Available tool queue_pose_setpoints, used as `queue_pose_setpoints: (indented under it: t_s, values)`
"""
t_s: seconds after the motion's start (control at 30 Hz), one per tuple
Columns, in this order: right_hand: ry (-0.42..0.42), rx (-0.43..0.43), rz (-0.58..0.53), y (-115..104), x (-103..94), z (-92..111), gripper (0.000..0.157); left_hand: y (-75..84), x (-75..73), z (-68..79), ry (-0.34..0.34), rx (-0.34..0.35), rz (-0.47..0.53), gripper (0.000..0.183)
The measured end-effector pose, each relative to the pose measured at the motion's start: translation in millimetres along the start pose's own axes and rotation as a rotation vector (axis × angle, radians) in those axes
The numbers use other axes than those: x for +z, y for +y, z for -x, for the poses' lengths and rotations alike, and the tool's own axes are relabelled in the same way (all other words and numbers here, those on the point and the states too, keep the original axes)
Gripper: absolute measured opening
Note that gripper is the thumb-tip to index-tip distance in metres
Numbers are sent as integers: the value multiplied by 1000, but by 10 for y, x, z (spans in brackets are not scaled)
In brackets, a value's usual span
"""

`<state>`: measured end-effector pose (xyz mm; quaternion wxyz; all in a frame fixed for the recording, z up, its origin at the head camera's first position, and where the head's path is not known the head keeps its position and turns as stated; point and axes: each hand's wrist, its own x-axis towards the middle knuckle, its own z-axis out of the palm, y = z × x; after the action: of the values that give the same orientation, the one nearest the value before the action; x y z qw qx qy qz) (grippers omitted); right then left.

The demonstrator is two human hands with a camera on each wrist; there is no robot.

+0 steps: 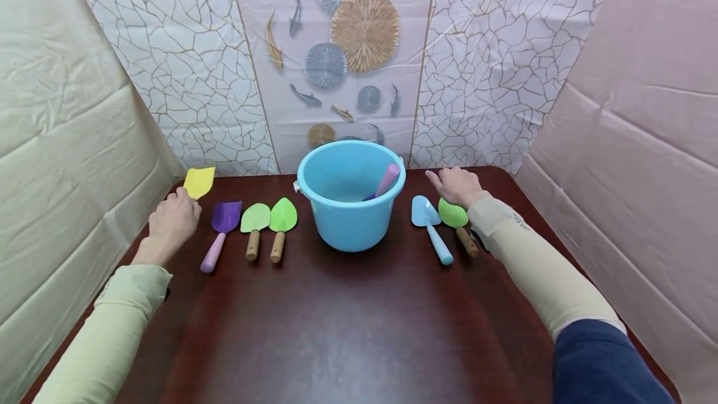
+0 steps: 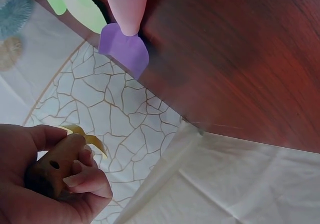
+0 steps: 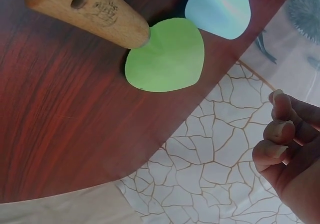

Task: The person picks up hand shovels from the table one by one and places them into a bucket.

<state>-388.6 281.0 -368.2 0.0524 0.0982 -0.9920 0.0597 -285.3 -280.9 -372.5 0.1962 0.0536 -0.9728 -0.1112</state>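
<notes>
My left hand point(image 1: 175, 216) grips a small yellow trowel point(image 1: 199, 182) by its wooden handle point(image 2: 55, 166), blade pointing away at the table's back left. Just right of that hand lies a purple trowel point(image 1: 225, 220) with a pink handle. My right hand point(image 1: 457, 186) holds nothing; its fingers are loosely bent in the right wrist view. It hovers above a green trowel point(image 3: 167, 57) with a wooden handle, beside a light blue trowel point(image 1: 430, 220). Between the hands stands a blue bucket point(image 1: 350, 223), with a pink-handled trowel point(image 1: 388, 179) leaning inside, its blade mostly hidden.
Two green trowels with wooden handles, one paler point(image 1: 255, 220) and one brighter point(image 1: 283, 217), lie left of the bucket. The dark red table point(image 1: 353, 323) meets a patterned cloth point(image 1: 191, 61) behind, with plain cloth walls point(image 1: 606, 111) at both sides.
</notes>
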Motion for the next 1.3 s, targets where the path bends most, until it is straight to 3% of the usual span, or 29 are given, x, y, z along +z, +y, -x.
queue_pose_setpoints:
  t_s: [0.83,1.3]
  values:
    - [5,-10,7,-16,-31,19,62,204,-146,-52,-24,15,24,28]
    - [0,1,0,1,-33,22,61,292,-145,-96,-21,24,26,28]
